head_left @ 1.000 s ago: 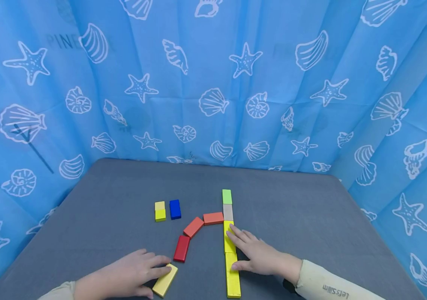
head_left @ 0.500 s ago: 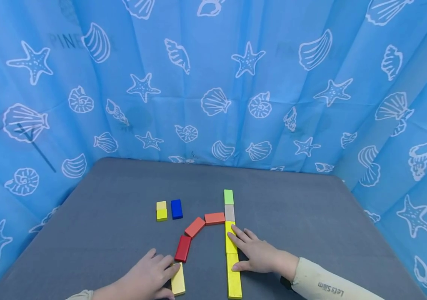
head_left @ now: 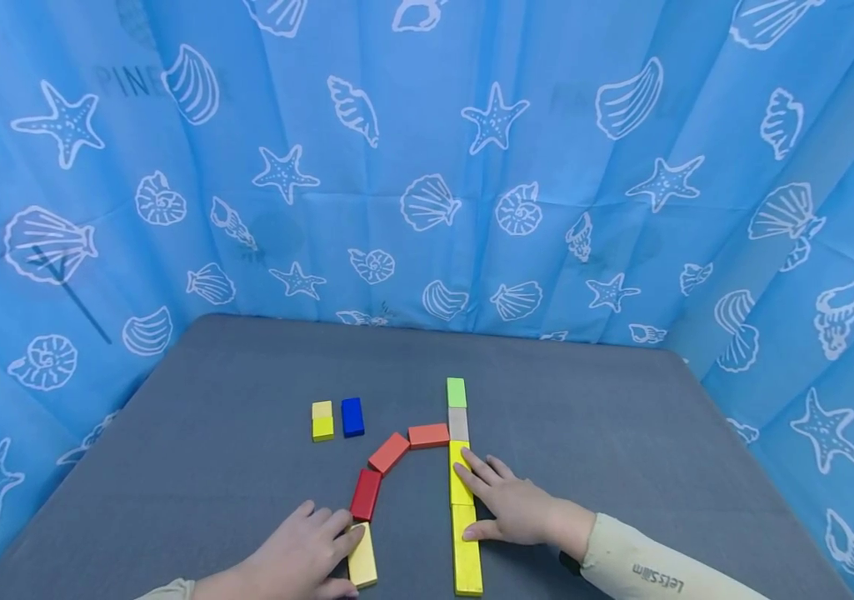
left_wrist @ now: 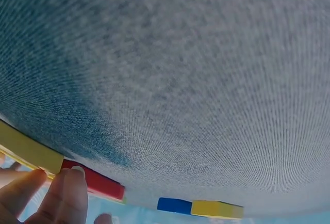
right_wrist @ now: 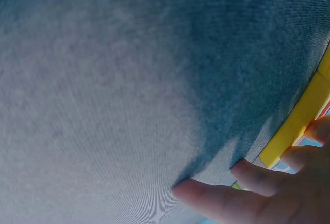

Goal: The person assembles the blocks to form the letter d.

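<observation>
My left hand (head_left: pixel 299 550) has its thumb and index finger at the pale yellow block (head_left: pixel 363 560), pinching it on the table. In the left wrist view, fingertips lie along the side of the pale yellow block (left_wrist: pixel 28 149) and right by the red block (left_wrist: pixel 98 180). The far end of the pale block meets the near end of the red block (head_left: pixel 366 495). Two orange-red blocks (head_left: pixel 389 452) (head_left: pixel 429 436) carry the curve on to a straight row. My right hand (head_left: pixel 520 508) rests with spread fingers on the row's two bright yellow blocks (head_left: pixel 461 472) (head_left: pixel 467 554).
A grey block (head_left: pixel 458 424) and a light green block (head_left: pixel 456 392) form the row's far end. Further left lie a blue block (head_left: pixel 352 417) and two small yellow blocks (head_left: pixel 322 421). Behind the grey table (head_left: pixel 584 400) hangs a blue shell-print curtain (head_left: pixel 427 167).
My left hand has shifted the pale yellow block to the right and turned it, and its end now sits against the red block. The right hand stays on the yellow blocks.
</observation>
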`<state>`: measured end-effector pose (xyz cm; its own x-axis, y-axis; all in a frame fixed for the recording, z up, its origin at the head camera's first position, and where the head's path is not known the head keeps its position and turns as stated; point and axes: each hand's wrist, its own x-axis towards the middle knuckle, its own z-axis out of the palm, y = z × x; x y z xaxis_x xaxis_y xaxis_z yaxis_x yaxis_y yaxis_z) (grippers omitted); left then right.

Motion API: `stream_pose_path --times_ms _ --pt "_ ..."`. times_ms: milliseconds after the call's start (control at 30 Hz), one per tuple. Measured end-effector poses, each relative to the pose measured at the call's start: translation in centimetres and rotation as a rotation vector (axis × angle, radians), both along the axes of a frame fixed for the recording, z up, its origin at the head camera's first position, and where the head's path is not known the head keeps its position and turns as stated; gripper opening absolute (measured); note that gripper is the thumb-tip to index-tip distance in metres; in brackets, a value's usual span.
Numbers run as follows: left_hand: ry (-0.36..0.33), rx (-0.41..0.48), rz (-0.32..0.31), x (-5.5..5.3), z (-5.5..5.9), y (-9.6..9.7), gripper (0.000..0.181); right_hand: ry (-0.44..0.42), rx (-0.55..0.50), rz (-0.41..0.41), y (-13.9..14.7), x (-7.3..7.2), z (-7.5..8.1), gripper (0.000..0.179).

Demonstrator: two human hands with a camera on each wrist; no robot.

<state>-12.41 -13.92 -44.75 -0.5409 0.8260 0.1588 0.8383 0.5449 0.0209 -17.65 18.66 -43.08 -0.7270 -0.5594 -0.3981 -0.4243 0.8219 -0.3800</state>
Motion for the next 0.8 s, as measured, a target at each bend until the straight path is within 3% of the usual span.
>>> stream_pose_path --times_ms 333,567,667,800 --pt "-0.100 -0.040 0.064 0.0 0.4 0.0 0.058 0.014 0.029 0.013 -0.2 0.0 0.0 0.085" --pt "-0.154 -0.020 0.091 -0.1 0.6 -0.1 0.064 0.025 0.058 0.019 -0.3 -0.1 -0.1 0.086" --pt "-0.131 0.015 0.106 -0.4 0.7 -0.3 0.062 0.026 0.072 0.021 -0.3 0.0 -0.1 0.086" --pt "-0.035 0.069 0.139 -1.1 0.7 -1.0 0.053 0.026 0.082 0.016 -0.3 0.0 -0.1 0.086"
